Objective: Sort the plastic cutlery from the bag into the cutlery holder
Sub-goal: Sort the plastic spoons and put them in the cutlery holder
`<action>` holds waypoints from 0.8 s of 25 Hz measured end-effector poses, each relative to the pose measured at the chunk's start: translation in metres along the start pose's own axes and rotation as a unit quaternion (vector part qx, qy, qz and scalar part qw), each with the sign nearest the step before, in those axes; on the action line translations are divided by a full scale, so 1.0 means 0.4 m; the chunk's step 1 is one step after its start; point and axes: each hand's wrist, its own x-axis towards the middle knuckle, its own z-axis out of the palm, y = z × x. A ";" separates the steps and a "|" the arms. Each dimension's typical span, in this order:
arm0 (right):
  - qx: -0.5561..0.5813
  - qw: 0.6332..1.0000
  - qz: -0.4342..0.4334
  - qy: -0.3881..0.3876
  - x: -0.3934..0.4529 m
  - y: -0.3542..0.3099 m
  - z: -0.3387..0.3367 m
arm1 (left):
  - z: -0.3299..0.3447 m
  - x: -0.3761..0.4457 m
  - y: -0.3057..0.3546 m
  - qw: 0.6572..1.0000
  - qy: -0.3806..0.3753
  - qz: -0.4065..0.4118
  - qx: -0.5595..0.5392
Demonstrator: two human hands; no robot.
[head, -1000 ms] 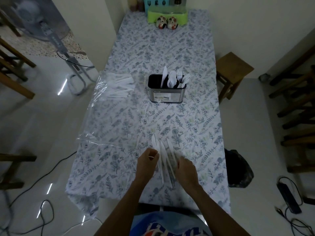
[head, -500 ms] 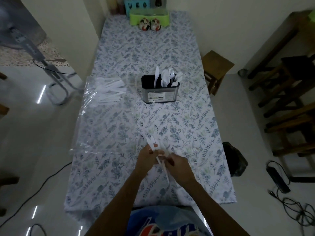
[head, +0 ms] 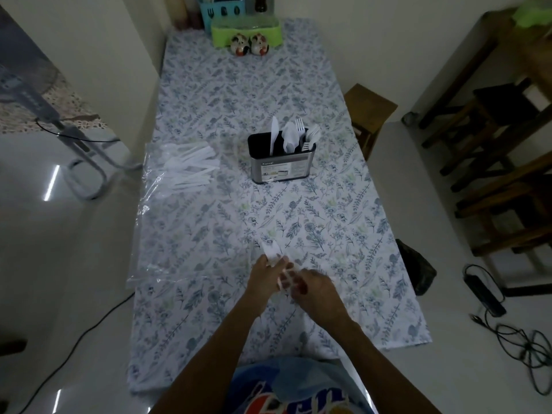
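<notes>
a: where are the hands?

b: they are together, near the near edge of the table (head: 373, 264), about at its middle. the left hand (head: 264, 277) and the right hand (head: 313, 289) are touching, and both hold the same small bunch of white plastic cutlery (head: 283, 276). the fingers of the two hands are curled around the handles. one wide white end (head: 272, 251) sticks out past the left hand, toward the far edge. it is blurred, so i cannot tell if it is a spoon or another piece.

a: and the cutlery holder?

b: the cutlery holder (head: 280, 162) stands upright on the middle of the table, well apart from the hands. it is a metal box with a black inside. in it stand a knife (head: 274, 135), some spoons (head: 290, 138) and forks (head: 301, 134), handles down. which compartment each is in, i cannot tell exactly.

a: the bag?

b: the clear plastic bag (head: 155, 222) lies flat along the left edge of the table. more white cutlery (head: 191, 168) lies in a heap at its far end, left of the holder and near it.

a: something else on the table?

b: at the far edge there is a green tray (head: 274, 34), a blue box (head: 209, 13) behind it, and two small figures (head: 250, 46) in front. a flower cloth (head: 209, 85) covers the table.
</notes>
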 end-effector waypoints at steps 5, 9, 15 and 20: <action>-0.032 0.993 0.110 -0.005 -0.025 0.068 0.010 | -0.028 0.014 -0.015 0.995 0.073 0.040 0.051; -0.092 0.989 0.115 0.014 -0.033 0.071 0.015 | -0.065 0.022 -0.033 0.994 0.076 0.018 0.082; 0.031 0.998 0.040 0.025 -0.018 -0.068 0.029 | -0.071 0.006 -0.034 0.999 -0.003 0.021 0.050; -0.001 0.994 0.112 0.009 0.001 -0.010 0.051 | -0.091 0.006 -0.032 0.990 0.084 0.056 0.097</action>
